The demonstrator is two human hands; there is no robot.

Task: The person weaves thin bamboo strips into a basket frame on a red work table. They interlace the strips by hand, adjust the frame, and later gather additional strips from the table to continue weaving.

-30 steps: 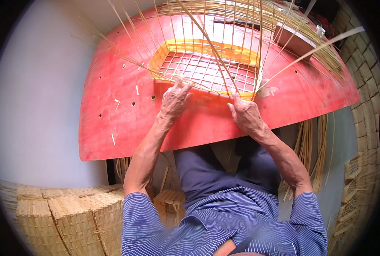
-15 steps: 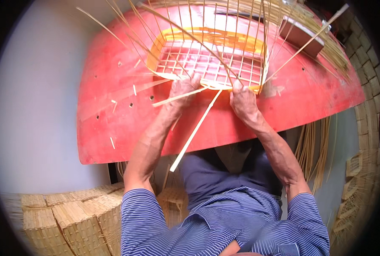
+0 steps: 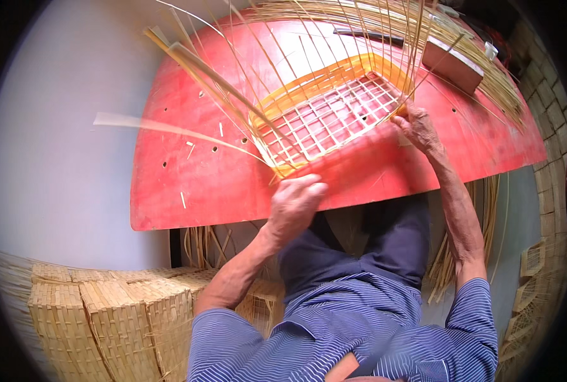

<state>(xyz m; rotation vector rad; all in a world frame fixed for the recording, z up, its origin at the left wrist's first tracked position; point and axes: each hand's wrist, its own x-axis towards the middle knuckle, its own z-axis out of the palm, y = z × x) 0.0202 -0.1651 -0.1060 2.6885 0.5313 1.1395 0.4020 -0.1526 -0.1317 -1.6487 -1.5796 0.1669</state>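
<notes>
your left hand (image 3: 298,198) is blurred beside the basket's (image 3: 312,84) near corner; i cannot tell whether it grips. your right hand (image 3: 418,129) grasps the right end, fingertips partly hidden. the basket has turned on the red counter (image 3: 197,169), left end nearer you; upright strips (image 3: 416,38) run out of view.

Glare on tabletop (image 3: 232,191), blurred strips (image 3: 169,128), bent edges

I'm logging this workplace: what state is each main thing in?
Basket: upright, only partly woven
Left hand: blurred, by the basket's near-left corner; contact unclear
Right hand: closed on the basket's right end
Table: holed, offcuts scattered on it
Block: lying on the table
Strip bundle: spread along the table's far side
</notes>
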